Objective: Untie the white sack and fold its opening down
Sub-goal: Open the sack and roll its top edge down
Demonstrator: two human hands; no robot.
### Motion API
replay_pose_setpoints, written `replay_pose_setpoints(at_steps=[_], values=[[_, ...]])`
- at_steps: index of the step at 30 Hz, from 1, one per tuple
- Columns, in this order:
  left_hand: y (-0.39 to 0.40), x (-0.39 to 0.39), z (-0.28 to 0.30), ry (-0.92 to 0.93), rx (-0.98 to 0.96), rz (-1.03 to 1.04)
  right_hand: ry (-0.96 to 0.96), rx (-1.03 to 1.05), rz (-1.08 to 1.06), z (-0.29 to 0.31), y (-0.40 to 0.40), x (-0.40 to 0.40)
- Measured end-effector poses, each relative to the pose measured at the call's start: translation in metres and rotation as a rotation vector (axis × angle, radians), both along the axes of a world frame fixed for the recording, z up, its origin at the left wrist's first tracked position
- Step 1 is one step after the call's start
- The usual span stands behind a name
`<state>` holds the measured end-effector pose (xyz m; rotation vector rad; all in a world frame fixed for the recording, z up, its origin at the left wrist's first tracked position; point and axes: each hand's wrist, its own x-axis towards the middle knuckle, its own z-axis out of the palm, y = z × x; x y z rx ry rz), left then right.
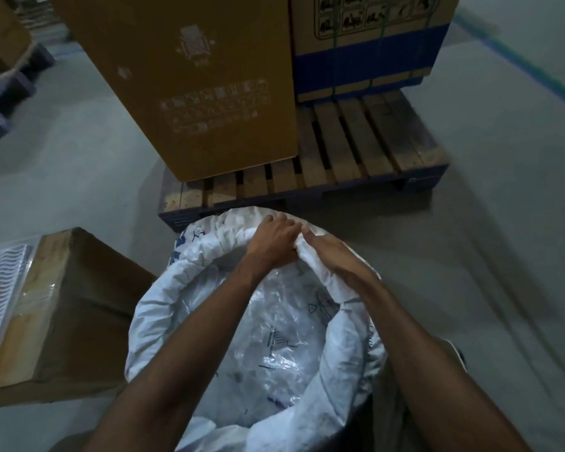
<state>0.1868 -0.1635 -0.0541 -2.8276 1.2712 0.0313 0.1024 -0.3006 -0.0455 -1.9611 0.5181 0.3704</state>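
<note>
Together, both hands pinch the rolled rim of the white sack [163, 308] at its far side, a little above the middle of the frame. The left hand [274, 238] curls its fingers over the roll from inside; the right hand [331, 252] lies flatter, closed on the fold just beside it. Both forearms reach forward across the open mouth, where a clear plastic liner [274, 337] shows. Beyond the sack stands a wooden pallet [356, 151] with a tall cardboard box [203, 76].

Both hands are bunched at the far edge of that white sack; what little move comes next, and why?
Probably roll that bunched far edge outward: the left hand and right hand pinch the white woven sack where its cuff looks unfinished.
</note>
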Motion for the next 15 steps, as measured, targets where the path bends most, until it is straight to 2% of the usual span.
replay_pose_setpoints(at_steps=[3,5,7,9,12,15], values=[[-0.017,0.012,0.0,0.114,0.191,0.091,-0.027,-0.372,-0.008,-0.01,-0.006,-0.024],[-0.025,0.019,-0.002,0.227,0.322,0.168,0.084,-0.468,-0.104,-0.004,-0.006,-0.049],[-0.031,0.022,0.004,0.287,0.38,0.186,0.189,-0.386,-0.195,-0.002,0.0,-0.062],[-0.033,0.017,0.01,0.22,0.366,0.15,0.193,-0.336,-0.205,-0.003,0.002,-0.061],[-0.023,-0.009,0.012,0.117,0.152,0.007,0.14,-0.188,-0.259,-0.002,-0.007,-0.049],[-0.021,-0.043,-0.001,0.033,-0.056,-0.193,0.128,0.13,-0.419,0.001,-0.019,-0.043]])
